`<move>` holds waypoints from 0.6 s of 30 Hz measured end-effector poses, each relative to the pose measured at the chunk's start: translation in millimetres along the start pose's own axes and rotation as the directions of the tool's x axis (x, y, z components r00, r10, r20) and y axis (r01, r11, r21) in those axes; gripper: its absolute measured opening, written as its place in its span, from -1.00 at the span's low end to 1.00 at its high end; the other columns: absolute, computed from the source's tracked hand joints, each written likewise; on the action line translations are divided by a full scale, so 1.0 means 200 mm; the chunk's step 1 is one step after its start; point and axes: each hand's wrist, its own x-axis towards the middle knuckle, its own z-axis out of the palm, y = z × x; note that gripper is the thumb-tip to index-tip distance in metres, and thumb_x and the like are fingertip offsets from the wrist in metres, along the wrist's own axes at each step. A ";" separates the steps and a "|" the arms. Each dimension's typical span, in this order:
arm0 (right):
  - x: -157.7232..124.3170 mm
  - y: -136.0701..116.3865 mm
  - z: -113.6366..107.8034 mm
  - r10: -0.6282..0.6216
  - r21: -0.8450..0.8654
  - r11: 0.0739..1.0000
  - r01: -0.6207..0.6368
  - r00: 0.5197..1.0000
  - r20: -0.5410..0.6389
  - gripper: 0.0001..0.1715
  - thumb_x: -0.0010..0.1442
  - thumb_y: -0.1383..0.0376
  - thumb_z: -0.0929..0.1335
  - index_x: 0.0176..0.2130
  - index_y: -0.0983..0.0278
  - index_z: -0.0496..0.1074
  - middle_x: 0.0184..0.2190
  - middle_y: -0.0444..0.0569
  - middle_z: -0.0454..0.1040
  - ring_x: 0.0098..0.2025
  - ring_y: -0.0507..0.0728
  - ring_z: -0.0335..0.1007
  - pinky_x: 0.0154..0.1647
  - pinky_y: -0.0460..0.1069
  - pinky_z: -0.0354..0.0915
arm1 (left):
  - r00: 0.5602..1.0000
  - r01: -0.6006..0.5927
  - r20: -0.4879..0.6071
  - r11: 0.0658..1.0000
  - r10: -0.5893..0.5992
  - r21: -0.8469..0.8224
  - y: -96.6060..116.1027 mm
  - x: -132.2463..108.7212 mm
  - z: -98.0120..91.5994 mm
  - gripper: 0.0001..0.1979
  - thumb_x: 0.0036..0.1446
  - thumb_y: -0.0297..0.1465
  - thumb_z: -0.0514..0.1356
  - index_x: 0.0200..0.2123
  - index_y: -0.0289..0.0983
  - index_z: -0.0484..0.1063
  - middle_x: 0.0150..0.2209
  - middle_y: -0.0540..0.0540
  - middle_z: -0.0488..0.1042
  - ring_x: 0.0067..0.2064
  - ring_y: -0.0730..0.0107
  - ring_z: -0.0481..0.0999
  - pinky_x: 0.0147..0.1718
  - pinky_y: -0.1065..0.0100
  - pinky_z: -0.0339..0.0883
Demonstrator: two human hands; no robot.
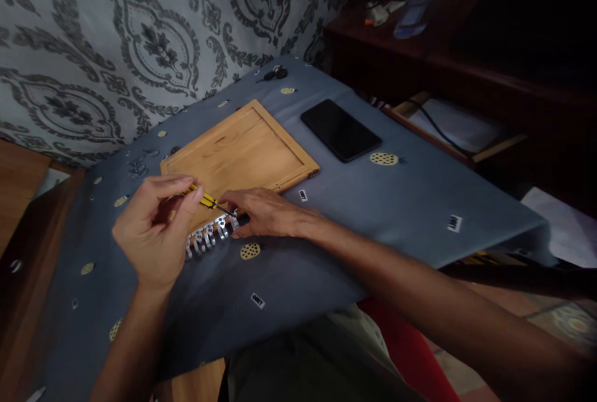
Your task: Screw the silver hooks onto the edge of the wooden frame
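Right forearm [401, 271] over near edge of tabletop [303, 274]; right hand [268, 213] gripping metal hook strip [211, 232] by near edge of wooden panel [240, 150]. Left hand [156, 228] pinching yellow screwdriver [208, 201], tip at strip.

Our left forearm [130, 340] is bare and rises from the lower edge of the view. With our left hand [153, 234] we make a pinch: the thumb [190, 206] and the index finger [168, 186] point to the right, near to each other. Our right forearm [396, 271], also bare, slants from the lower right corner, and the right wrist [308, 224] is almost straight. Our right hand [265, 210] points to the left, its back upward, fingers bent in a grip, near the left one but apart.
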 end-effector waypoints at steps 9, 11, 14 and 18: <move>-0.01 -0.01 -0.01 0.024 0.022 0.999 -0.025 1.000 0.016 -0.40 0.10 0.28 0.49 0.11 0.22 0.34 0.02 0.01 0.53 -0.03 0.19 0.47 -0.17 0.01 0.24 | 0.999 -0.004 0.041 0.999 0.002 0.047 0.02 0.01 0.00 -0.88 0.20 -0.48 0.27 -0.27 -0.11 0.52 -0.28 -0.02 0.56 -0.21 0.32 0.62 -0.25 0.18 0.56; -0.01 -0.01 -0.01 0.032 0.010 0.999 -0.032 0.999 0.017 -0.42 0.10 0.27 0.49 0.09 0.20 0.35 0.02 0.00 0.54 -0.03 0.19 0.47 -0.17 0.01 0.23 | 0.999 0.003 0.049 0.999 -0.005 0.044 0.02 0.00 0.00 -0.88 0.22 -0.47 0.26 -0.24 -0.11 0.52 -0.26 -0.02 0.57 -0.21 0.32 0.62 -0.24 0.17 0.56; -0.01 -0.02 -0.01 0.044 0.021 0.999 -0.044 0.999 0.017 -0.43 0.09 0.28 0.49 0.08 0.21 0.35 0.02 0.00 0.54 -0.05 0.18 0.48 -0.18 0.00 0.23 | 0.998 0.010 0.058 0.998 -0.014 0.063 0.00 -0.01 0.00 -0.86 0.24 -0.46 0.24 -0.18 -0.10 0.52 -0.24 -0.02 0.59 -0.21 0.33 0.63 -0.24 0.20 0.55; -0.01 -0.02 -0.01 0.046 0.034 0.998 -0.046 0.999 0.018 -0.42 0.10 0.29 0.49 0.10 0.22 0.35 0.03 0.01 0.54 -0.04 0.17 0.48 -0.15 0.00 0.24 | 0.999 -0.024 0.047 0.999 0.021 0.048 -0.02 -0.02 0.01 -0.82 0.21 -0.47 0.27 -0.14 -0.09 0.53 -0.23 -0.01 0.59 -0.20 0.34 0.62 -0.22 0.21 0.54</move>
